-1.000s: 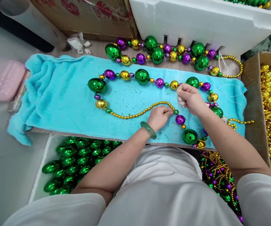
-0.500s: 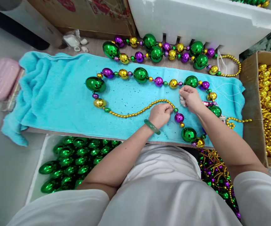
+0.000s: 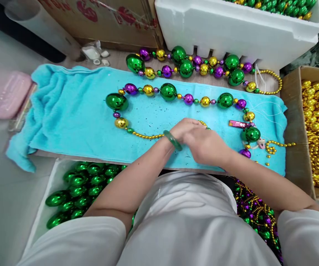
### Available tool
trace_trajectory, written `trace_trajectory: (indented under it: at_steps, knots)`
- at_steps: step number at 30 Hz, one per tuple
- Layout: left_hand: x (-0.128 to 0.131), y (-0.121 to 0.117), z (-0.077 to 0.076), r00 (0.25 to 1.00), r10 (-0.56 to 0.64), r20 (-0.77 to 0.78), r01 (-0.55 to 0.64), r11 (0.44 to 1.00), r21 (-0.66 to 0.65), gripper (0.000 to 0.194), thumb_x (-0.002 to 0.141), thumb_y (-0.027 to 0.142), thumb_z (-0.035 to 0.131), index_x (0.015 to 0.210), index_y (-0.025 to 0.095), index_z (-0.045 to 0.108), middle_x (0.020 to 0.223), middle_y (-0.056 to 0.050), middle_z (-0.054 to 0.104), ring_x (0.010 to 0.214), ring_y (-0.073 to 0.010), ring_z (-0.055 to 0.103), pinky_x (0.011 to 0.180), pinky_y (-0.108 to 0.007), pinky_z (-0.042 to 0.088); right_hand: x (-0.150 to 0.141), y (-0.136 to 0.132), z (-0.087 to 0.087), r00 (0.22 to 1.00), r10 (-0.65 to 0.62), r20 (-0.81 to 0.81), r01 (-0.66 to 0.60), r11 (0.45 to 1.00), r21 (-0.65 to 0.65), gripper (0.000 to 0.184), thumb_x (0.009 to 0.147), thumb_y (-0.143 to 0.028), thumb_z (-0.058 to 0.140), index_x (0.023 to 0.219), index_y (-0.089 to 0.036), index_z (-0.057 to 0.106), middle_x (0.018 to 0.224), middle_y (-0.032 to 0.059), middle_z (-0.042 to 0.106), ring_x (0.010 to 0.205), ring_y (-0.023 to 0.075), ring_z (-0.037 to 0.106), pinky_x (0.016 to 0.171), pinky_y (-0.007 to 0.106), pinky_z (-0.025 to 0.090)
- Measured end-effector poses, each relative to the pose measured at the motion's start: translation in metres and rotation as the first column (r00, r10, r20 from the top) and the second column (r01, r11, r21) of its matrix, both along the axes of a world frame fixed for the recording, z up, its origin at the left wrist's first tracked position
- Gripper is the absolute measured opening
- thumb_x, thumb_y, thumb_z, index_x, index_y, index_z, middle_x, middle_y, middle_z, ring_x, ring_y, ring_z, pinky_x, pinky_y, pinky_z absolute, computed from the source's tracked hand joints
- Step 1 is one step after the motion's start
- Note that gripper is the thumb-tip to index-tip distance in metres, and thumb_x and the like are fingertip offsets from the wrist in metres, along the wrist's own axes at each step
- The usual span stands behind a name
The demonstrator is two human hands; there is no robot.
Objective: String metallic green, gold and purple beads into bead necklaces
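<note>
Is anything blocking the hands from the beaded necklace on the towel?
Nothing visible. In this view, the left hand covers some small gold beads of the beaded necklace on the turquoise towel. The right hand overlaps the left, so contact there is hidden.

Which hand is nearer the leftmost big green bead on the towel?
Left. The left hand is to the right of the green bead; the right hand is farther right and lower in view.
</note>
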State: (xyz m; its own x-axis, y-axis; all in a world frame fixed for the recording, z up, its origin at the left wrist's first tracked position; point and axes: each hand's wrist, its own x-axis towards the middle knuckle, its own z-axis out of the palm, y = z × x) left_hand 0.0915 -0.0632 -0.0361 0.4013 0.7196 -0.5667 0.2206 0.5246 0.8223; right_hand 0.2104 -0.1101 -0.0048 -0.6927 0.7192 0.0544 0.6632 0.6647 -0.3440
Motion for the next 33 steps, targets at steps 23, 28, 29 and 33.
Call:
trace_trajectory:
  at_steps: [23,28,29,33]
  knots:
    - [-0.022,0.001,0.008,0.967,-0.174,-0.188,0.253,0.768,0.588,0.021,0.077,0.028,0.054,0.068,0.014,0.066,0.059,0.002,0.054,0.058,-0.0097,0.046,0.058,-0.023,0.035,0.061,0.041,-0.004,0.577,-0.736,-0.353,0.134,0.512,-0.849,0.024,0.07,-0.018,0.06,0.094,-0.016,0.063,0.088,0.005,0.067,0.054,0.0095,0.047,0.049,0.024,0.037]
    - [-0.018,0.0,0.011,0.968,-0.122,-0.22,0.242,0.695,0.677,0.022,0.079,0.027,0.053,0.065,0.016,0.066,0.064,0.0,0.058,0.063,-0.0101,0.05,0.063,-0.023,0.038,0.05,0.054,-0.038,0.575,-0.736,-0.358,-0.404,0.126,-0.906,0.034,0.054,-0.008,0.062,0.087,-0.013,0.062,0.077,0.003,0.068,0.062,0.0094,0.056,0.057,0.02,0.044]
    - [-0.018,0.0,0.012,0.969,-0.105,-0.224,0.232,0.699,0.677,0.022,0.079,0.027,0.053,0.066,0.016,0.066,0.065,0.0,0.059,0.064,-0.0103,0.05,0.063,-0.023,0.039,0.048,0.054,-0.042,0.569,-0.735,-0.37,-0.443,0.105,-0.891,0.033,0.053,-0.007,0.062,0.085,-0.013,0.061,0.075,0.0024,0.067,0.061,0.0099,0.056,0.059,0.021,0.046]
    - [-0.023,-0.001,0.01,0.967,-0.108,-0.229,0.236,0.712,0.661,0.022,0.08,0.025,0.052,0.067,0.016,0.068,0.067,-0.001,0.062,0.065,-0.0111,0.053,0.063,-0.023,0.04,0.05,0.056,-0.044,0.642,-0.699,-0.315,-0.421,0.023,-0.907,0.023,0.056,-0.013,0.065,0.078,-0.013,0.058,0.066,0.0009,0.063,0.055,0.0103,0.054,0.056,0.023,0.046]
